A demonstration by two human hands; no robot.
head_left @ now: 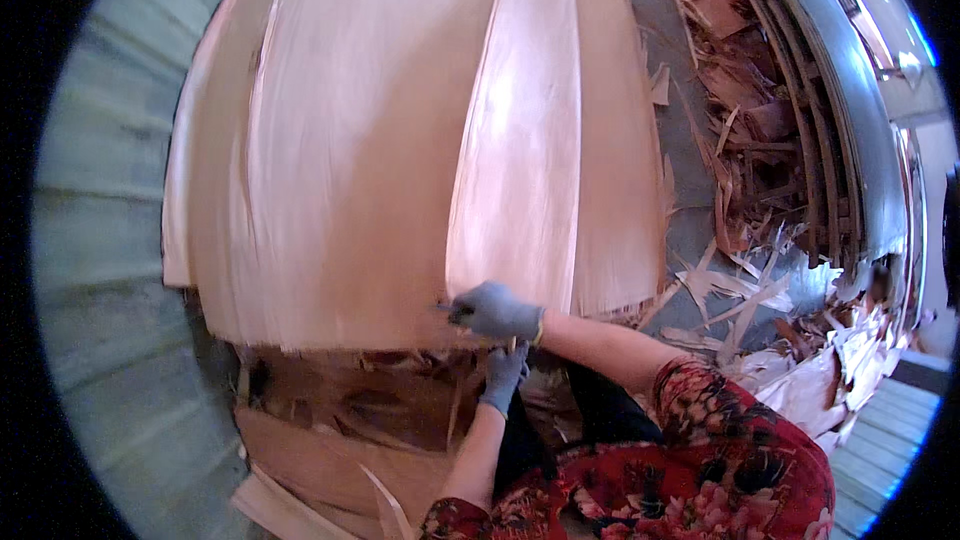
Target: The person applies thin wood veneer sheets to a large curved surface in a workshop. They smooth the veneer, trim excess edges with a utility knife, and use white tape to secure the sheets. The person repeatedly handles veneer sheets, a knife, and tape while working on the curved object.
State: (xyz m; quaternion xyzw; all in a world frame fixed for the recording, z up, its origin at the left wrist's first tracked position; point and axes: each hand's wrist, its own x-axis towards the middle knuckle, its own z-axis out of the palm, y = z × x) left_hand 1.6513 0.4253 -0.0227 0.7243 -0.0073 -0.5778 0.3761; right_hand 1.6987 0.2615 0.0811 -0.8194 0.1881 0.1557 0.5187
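Observation:
Large, pale wood veneer sheets (350, 140) lie in a stack in front of me, their grain running away from me. On top rests a brighter, narrow veneer strip (525, 140), which widens toward its near end. My right hand (497, 310), in a grey glove, is closed over the near end of this strip. Something dark and blurred shows at its fingertips; I cannot make out what it is. Just below the stack's near edge, my gloved left hand (503, 375) is closed close under the right one. What its fingers hold is hidden.
A pale corrugated wall (120, 170) runs along the left. Right of the stack, torn veneer scraps (735, 290) litter the grey floor (690, 155), beside a slatted rack (825, 140) with more scraps. Brown sheets and offcuts (340, 460) lie below the stack's near edge.

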